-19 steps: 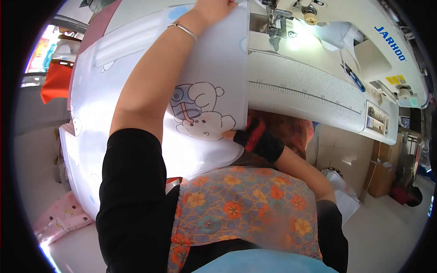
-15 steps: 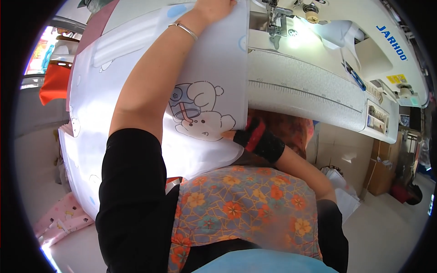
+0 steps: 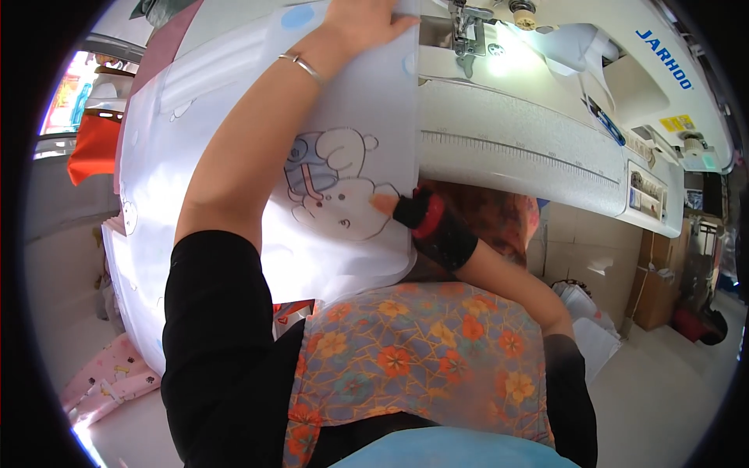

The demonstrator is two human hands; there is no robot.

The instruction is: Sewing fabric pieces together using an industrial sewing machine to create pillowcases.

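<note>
A white fabric sheet (image 3: pixel 211 117) printed with a cartoon animal (image 3: pixel 335 191) lies over the sewing table and hangs off its near edge. My left hand (image 3: pixel 363 22) rests flat on the fabric's far part, close to the sewing machine's needle (image 3: pixel 466 35); a thin bracelet sits on that wrist. My right hand (image 3: pixel 402 209), with a black wrist band, pinches the fabric's right edge beside the print, just under the table edge. Most of its fingers are hidden behind the cloth.
A white sewing machine (image 3: pixel 608 86) with a ruler strip along its front fills the upper right. An orange cloth (image 3: pixel 94 148) lies at the left, pink printed fabric (image 3: pixel 109 382) on the floor lower left, cardboard boxes (image 3: pixel 655 288) at the right.
</note>
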